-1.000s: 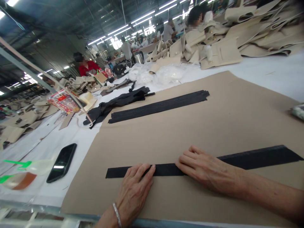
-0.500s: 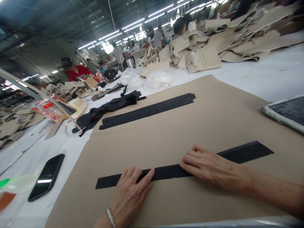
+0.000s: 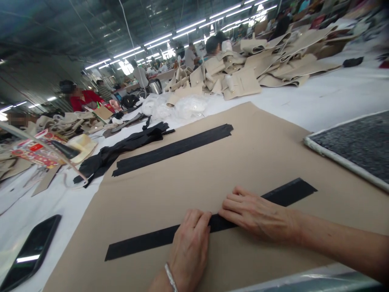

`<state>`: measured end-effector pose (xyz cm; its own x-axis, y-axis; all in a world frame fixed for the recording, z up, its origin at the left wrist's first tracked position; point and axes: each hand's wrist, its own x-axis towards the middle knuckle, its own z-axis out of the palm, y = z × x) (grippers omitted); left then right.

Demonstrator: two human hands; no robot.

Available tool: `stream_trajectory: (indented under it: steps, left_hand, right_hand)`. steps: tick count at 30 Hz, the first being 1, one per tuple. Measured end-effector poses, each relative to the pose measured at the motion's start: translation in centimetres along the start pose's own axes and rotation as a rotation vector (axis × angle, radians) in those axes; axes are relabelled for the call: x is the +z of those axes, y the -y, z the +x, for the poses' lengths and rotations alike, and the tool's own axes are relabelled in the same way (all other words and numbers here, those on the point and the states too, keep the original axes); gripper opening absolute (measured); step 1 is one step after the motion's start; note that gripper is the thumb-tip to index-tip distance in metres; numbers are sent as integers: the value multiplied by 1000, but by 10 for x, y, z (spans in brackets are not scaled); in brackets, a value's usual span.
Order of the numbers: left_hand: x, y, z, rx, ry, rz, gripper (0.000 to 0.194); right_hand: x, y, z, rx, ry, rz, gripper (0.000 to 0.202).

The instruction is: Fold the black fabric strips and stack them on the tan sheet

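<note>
A long black strip (image 3: 139, 243) of thin material lies across a large tan sheet (image 3: 170, 182). My left hand (image 3: 192, 239), with a silvery bracelet at the wrist, has its fingers drawn together on the strip near its middle. Close beside it, my right hand (image 3: 255, 211) rests over the strip with fingers curled at its upper edge. Both hands are closed on the strip; their fingertips are partly hidden. The strip's right part (image 3: 291, 192) looks wider, with a crease along its top. Farther back on the sheet is a flat stack of black strips (image 3: 173, 150).
Crumpled black material (image 3: 121, 146) lies left of the stack. A phone (image 3: 32, 253) sits at the lower left, and a dark speckled board (image 3: 355, 142) at the right. Behind are clear plastic bags (image 3: 185, 105) and piled beige pieces (image 3: 243, 81). Other people work in the background.
My left hand has slid right along the strip, closer to my right hand, and its fingers have drawn together. The view has shifted, showing more of the board on the right.
</note>
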<state>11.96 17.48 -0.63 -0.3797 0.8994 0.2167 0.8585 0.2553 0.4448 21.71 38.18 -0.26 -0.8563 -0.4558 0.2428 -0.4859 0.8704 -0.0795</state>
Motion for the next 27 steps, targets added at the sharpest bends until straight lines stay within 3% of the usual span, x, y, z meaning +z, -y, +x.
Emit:
stream_trajectory:
  steps: [12, 27]
  left_hand:
    - [-2, 3, -3, 33, 41, 20, 26]
    - [2, 5, -5, 82, 123, 200, 46]
  right_hand:
    - [-4, -6, -3, -51, 18, 12, 21]
    - [-8, -11, -11, -48, 41, 31, 19]
